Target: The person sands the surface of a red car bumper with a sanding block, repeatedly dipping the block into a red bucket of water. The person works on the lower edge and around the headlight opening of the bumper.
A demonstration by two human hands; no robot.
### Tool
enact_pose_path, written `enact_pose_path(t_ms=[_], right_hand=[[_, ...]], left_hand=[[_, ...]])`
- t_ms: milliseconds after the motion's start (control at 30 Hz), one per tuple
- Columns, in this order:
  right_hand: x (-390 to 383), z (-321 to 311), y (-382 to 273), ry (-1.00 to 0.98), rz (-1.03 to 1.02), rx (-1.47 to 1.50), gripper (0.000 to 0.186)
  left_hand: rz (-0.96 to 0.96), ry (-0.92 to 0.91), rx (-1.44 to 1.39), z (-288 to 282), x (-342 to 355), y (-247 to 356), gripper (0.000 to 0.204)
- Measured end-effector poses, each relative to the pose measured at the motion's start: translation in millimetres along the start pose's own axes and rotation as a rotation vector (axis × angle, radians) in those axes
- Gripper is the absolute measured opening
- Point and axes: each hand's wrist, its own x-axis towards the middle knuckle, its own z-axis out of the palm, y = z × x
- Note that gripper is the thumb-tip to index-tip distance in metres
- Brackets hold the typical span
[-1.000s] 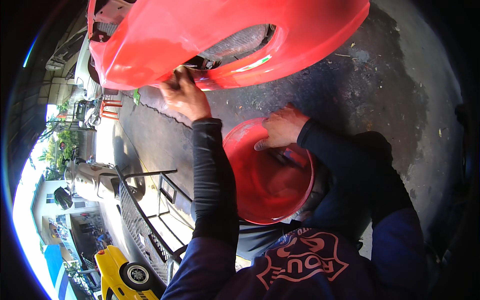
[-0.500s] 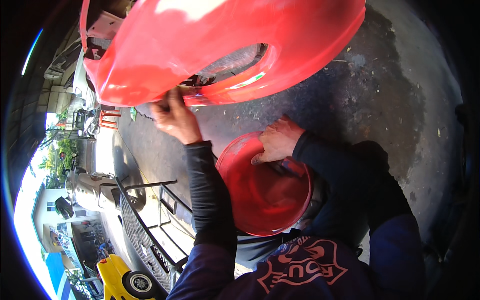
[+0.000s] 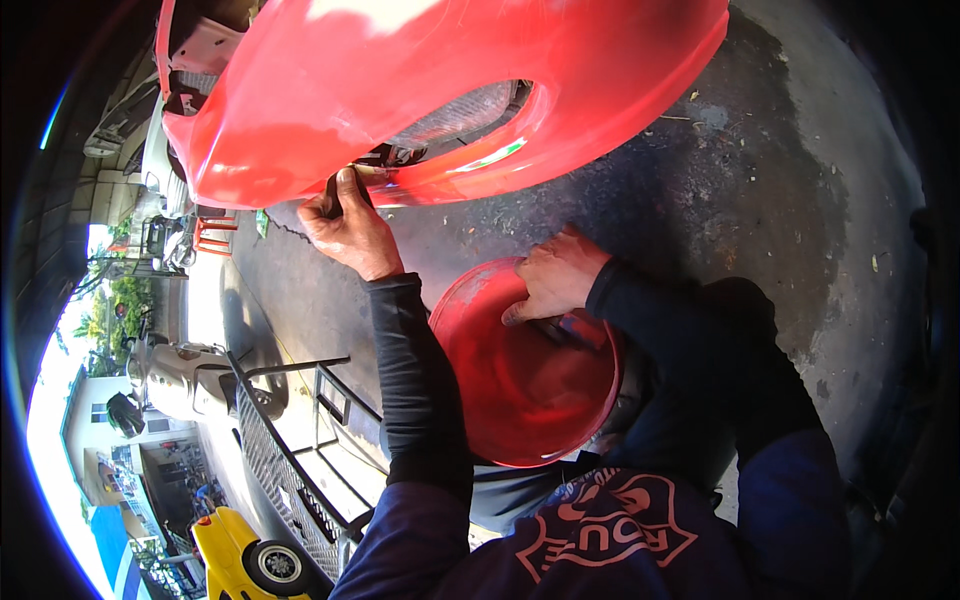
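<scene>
A glossy red car bumper [image 3: 290,110] with an oval opening fills the top of the view. At its lower edge, left of the opening, is my left hand [image 3: 352,232], thumb up and fingers curled in a pinch. A small tan piece [image 3: 372,174] shows beside the thumb tip; what exactly the fingers hold is hidden. Lower down, my right hand [image 3: 562,272] grips the rim of a round red bucket [image 3: 530,390], its thumb over the inner side. The bucket is tilted with its mouth towards me. A dark object inside it, under my right wrist, is partly covered.
Stained concrete floor [image 3: 740,190] lies to the right. On the left are a black metal mesh ramp or rack [image 3: 290,470], a yellow car [image 3: 235,550], a parked scooter [image 3: 190,380] and an orange stool [image 3: 213,236]. A thin cable runs along the floor.
My left hand, blurred by motion before, now shows sharply at nearly the same spot on the bumper's edge. The whole view has shifted slightly. My right hand stays on the bucket's rim.
</scene>
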Motion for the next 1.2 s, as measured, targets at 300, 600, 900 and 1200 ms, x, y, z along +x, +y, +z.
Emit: enact_pose_path(t_ms=[300, 600, 900, 1200], right_hand=[[0, -2, 0, 0.012, -0.008, -0.006, 0.077], [-1, -11, -3, -0.007, -0.002, 0.015, 0.077], [-5, -19, 15, -0.081, 0.118, 0.050, 0.054], [-4, -3, 7, -0.108, 0.124, 0.043, 0.058]], left_hand=[[-0.217, 0.018, -0.069, 1, -2, 9, 0.014], [-0.225, -0.037, 0.252, -3, -27, 2, 0.027], [-1.113, -1.619, 0.225, -102, -186, -19, 0.028], [-0.743, -2.208, 0.755, -145, -391, -98, 0.026]])
